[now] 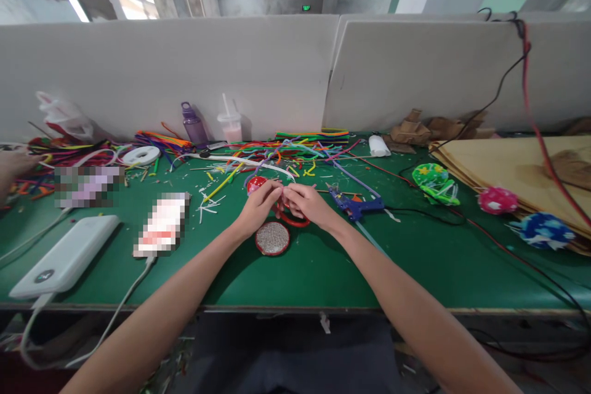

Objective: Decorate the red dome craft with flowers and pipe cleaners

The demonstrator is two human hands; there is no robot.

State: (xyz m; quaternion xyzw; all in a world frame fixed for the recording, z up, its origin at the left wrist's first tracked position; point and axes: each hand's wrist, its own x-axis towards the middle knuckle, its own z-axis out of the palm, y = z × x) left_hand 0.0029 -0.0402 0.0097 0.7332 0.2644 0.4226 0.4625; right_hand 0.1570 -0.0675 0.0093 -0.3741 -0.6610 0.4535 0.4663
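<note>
My left hand (262, 204) and my right hand (308, 203) meet over the middle of the green table, fingertips pinched together. What they pinch is small and mostly hidden; a bit of pink or red shows between the fingers. Just below the right fingers, a red curved piece (296, 221) shows, like part of a ring. Behind the left hand is a shiny red round piece (255, 183), partly covered. In front of the hands lies a flat round disc (272, 238) with a speckled silvery face and a red rim.
A blue glue gun (357, 203) lies right of the hands, its cord trailing right. Colourful pipe cleaners (295, 151) are strewn behind. Left are a white power bank (67, 255), phones and another person's hand (16, 166). Green, pink and blue decorations (545, 231) sit right.
</note>
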